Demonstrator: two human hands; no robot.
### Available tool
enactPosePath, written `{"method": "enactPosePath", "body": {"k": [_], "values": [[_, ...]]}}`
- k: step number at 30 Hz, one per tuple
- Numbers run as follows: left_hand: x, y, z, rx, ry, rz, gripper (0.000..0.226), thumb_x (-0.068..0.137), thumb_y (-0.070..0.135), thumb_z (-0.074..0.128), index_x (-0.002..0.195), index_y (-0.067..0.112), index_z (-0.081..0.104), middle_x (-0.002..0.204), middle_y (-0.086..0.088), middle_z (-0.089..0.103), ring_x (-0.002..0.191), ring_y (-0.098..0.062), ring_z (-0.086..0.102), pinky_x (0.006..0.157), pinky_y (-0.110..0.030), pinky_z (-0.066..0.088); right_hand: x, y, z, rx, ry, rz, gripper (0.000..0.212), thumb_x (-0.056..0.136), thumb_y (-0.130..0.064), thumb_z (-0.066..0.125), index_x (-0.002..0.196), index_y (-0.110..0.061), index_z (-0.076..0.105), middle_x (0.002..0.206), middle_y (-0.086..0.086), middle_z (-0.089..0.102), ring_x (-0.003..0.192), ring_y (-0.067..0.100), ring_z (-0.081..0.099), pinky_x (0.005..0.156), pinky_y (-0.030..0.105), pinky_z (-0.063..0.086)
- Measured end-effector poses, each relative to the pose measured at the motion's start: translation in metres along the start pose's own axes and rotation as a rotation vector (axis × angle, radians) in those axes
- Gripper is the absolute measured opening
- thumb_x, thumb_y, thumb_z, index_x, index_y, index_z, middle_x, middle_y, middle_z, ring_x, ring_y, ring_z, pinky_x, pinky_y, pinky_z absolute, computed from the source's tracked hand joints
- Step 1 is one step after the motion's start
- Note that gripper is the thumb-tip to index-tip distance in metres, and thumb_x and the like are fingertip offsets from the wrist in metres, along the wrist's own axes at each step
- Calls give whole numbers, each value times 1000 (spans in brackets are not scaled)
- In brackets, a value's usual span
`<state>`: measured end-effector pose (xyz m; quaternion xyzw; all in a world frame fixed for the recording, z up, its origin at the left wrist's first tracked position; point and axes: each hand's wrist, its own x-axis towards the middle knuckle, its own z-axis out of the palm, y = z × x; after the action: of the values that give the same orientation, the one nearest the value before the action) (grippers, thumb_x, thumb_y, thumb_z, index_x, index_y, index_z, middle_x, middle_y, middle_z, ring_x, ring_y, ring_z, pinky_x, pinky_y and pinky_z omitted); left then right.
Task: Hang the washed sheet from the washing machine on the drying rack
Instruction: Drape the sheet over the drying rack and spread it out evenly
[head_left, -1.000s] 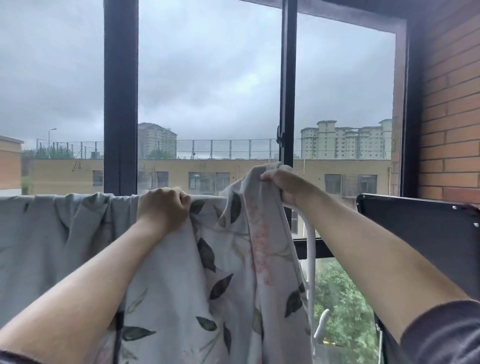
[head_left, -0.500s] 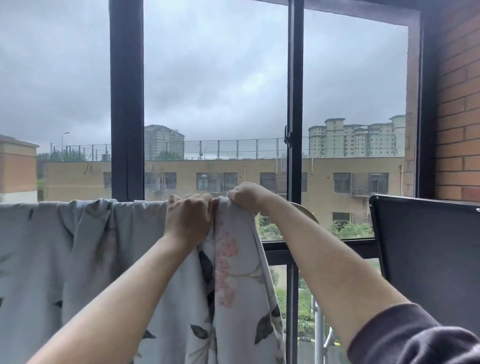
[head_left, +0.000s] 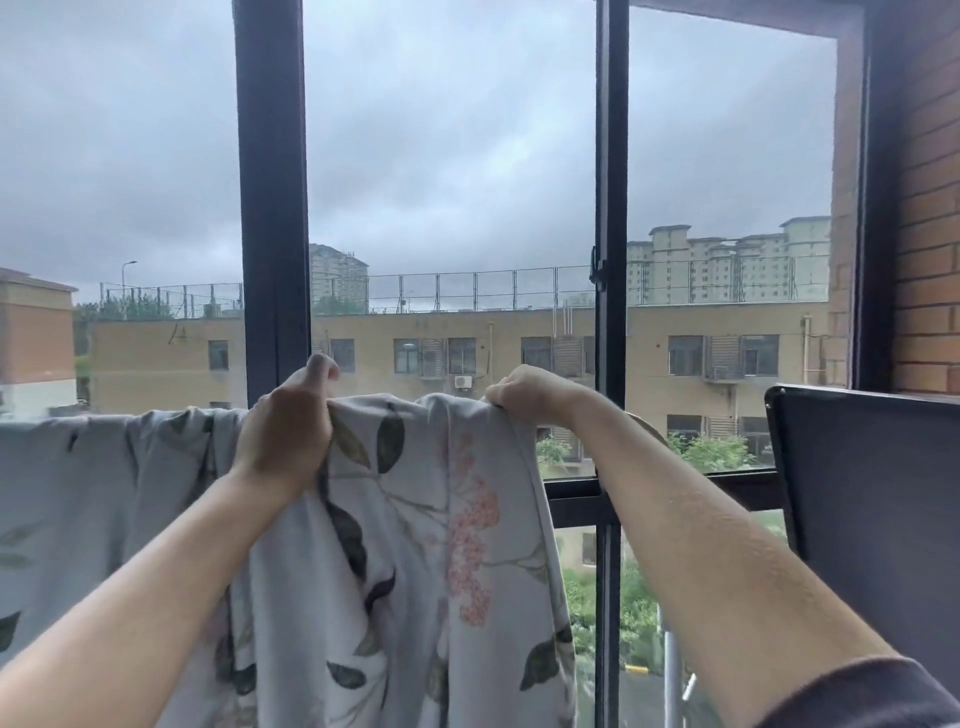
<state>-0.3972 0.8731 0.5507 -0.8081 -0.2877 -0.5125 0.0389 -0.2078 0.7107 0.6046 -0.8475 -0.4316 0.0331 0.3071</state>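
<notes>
This is an enclosed balcony of a flat on an upper floor. A tall window with dark metal frames (head_left: 272, 208) looks over the flat roof of a long yellow building (head_left: 519, 358) and green trees (head_left: 717, 452) below. A red brick wall (head_left: 930, 234) closes the right side. A pale grey fabric sheet printed with leaves and pink flowers (head_left: 426, 545) hangs across the window.
</notes>
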Motion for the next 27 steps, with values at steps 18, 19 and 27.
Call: {"method": "enactPosePath", "body": {"k": [18, 19, 27], "values": [[0, 22, 15, 315, -110, 306, 55, 99, 48, 16, 94, 21, 64, 84, -6, 69, 79, -27, 65, 62, -31, 33, -2, 6, -8, 347, -101, -121, 32, 94, -11, 42, 93, -21, 73, 97, 6, 70, 82, 15, 54, 80, 27, 45], [-1, 19, 15, 311, -104, 288, 56, 99, 47, 16, 92, 21, 65, 83, -6, 68, 78, -27, 65, 63, -31, 33, -2, 3, -7, 392, -90, -120, 29, 95, -12, 43, 92, -20, 71, 89, 6, 68, 77, 15, 55, 78, 28, 46], [-3, 44, 23, 320, -118, 328, 34, 97, 29, 31, 86, 18, 61, 87, -6, 69, 81, -27, 66, 65, -32, 40, -26, -27, 16, 1099, -359, -298, 25, 97, -6, 34, 96, -2, 59, 84, 10, 66, 73, 18, 63, 77, 33, 52]]}}
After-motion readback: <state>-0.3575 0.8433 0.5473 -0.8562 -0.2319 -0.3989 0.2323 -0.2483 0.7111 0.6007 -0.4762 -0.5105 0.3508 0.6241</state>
